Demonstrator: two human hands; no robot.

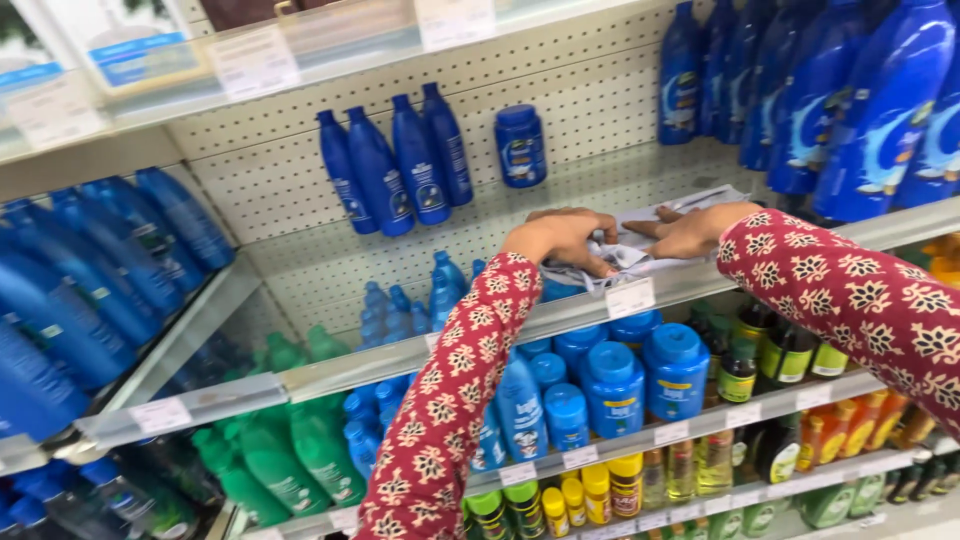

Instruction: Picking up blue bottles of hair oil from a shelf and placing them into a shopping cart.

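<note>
Both my arms, in red sleeves with a pale flower pattern, reach onto a grey shop shelf. My left hand grips a crumpled white cloth that lies on the shelf. My right hand rests on the same cloth, fingers stretched toward the left hand. Behind the hands, at the back of the shelf, stand several slim blue bottles and one short blue jar.
Large blue bottles crowd the upper right, and more blue bottles fill the left bay. Below are blue jars, green bottles, small yellow-capped bottles and dark and amber bottles. White price tags line the shelf edges.
</note>
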